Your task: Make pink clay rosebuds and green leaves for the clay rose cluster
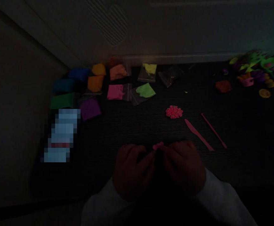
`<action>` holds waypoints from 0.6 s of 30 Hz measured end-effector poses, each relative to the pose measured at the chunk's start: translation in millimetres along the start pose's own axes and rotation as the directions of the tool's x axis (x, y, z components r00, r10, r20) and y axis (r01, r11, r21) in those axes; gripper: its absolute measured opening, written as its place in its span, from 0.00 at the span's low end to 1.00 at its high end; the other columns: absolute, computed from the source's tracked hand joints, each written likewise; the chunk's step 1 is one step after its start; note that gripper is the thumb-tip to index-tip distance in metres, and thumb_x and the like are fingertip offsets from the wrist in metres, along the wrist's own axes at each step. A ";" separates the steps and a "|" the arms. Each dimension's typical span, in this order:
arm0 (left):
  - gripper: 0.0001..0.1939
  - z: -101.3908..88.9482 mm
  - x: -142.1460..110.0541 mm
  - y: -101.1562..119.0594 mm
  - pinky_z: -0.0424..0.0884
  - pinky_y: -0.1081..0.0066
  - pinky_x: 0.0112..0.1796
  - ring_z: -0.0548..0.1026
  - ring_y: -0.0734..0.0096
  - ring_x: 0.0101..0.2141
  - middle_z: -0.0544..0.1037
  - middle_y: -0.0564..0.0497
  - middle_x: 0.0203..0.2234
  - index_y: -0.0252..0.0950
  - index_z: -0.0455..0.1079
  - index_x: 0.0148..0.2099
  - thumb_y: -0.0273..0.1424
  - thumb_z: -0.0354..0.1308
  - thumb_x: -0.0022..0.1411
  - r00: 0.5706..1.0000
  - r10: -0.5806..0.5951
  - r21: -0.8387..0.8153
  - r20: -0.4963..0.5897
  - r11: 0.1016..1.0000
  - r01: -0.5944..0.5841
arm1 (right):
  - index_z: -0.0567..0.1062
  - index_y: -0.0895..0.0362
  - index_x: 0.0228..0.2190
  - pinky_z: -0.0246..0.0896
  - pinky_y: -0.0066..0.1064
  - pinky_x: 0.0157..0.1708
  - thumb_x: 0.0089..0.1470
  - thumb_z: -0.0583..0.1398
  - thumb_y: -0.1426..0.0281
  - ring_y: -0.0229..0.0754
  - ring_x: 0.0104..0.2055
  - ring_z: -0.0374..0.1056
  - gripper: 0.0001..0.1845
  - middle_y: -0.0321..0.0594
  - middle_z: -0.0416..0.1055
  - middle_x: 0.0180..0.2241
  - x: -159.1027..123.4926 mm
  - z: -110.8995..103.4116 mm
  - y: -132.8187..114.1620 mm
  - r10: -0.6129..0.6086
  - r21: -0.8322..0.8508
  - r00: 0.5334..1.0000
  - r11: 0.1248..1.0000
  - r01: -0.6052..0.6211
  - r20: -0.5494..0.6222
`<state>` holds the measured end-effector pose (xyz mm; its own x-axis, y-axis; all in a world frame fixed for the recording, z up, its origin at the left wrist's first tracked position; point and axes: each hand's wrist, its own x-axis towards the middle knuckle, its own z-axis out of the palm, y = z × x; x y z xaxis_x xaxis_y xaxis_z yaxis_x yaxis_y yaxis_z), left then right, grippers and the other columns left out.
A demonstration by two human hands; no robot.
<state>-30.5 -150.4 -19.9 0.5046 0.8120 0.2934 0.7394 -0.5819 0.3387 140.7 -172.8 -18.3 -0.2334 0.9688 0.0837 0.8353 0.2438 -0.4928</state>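
A small pink clay piece [158, 146] sits at the fingertips of both hands, near the middle of the table's near edge. It is longer from side to side, and its right end tips up a little. It pokes out past the fingers, toward the far edge of the table [132, 125]. The left hand [134, 169] is pinched on it from the left, and the right hand [182, 164] is pinched on it from the right. Both are just as near. It is too dark to see how the thumbs sit.

Past the right hand, toward the far edge, is a bunch of little pink roses [174, 112] with green bits. A pink plastic knife [198, 134] and a thin pink stick tool [214, 131] lie slanted to the right of the roses, nearer the right hand.

Bright clay packs, like a pink pack [115, 92] and a purple pack [90, 109], lie toward the far left corner. A phone [62, 135] with a blurred screen is by the left edge. Near the far right corner are a brownish-orange lump [223, 86], a yellow disc [264, 93] and a heap of clay flowers [256, 67].
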 end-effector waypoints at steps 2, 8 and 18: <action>0.14 0.8 0.0 0.0 0.65 0.62 0.38 0.63 0.65 0.36 0.70 0.49 0.31 0.41 0.71 0.41 0.27 0.57 0.49 1.000 0.001 0.011 0.004 1.000 -0.001 | 0.70 0.56 0.39 0.48 0.36 0.35 0.51 0.52 0.69 0.39 0.32 0.59 0.14 0.39 0.67 0.29 -0.2 0.3 0.1 -0.002 0.000 1.000 1.000 0.002 -0.003; 0.15 1.1 -1.8 0.2 0.64 0.61 0.38 0.63 0.66 0.36 0.69 0.49 0.32 0.42 0.70 0.42 0.27 0.57 0.49 1.000 0.023 0.023 0.010 0.999 -0.023 | 0.70 0.55 0.41 0.48 0.36 0.36 0.52 0.51 0.69 0.39 0.33 0.59 0.14 0.39 0.67 0.30 -0.9 0.4 1.1 -0.006 -0.008 1.000 1.000 0.006 0.005; 0.16 1.5 -1.1 0.7 0.64 0.62 0.37 0.63 0.66 0.35 0.69 0.48 0.32 0.41 0.69 0.44 0.28 0.56 0.50 0.997 0.058 0.047 0.041 0.997 -0.060 | 0.70 0.56 0.40 0.48 0.36 0.35 0.51 0.51 0.70 0.39 0.32 0.59 0.14 0.39 0.67 0.29 -0.5 0.0 0.4 -0.007 -0.012 1.000 1.000 0.007 0.017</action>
<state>-29.9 -151.6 -21.3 0.5647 0.7779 0.2756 0.7278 -0.6268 0.2781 141.2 -173.2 -18.5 -0.2471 0.9663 0.0726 0.8398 0.2509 -0.4814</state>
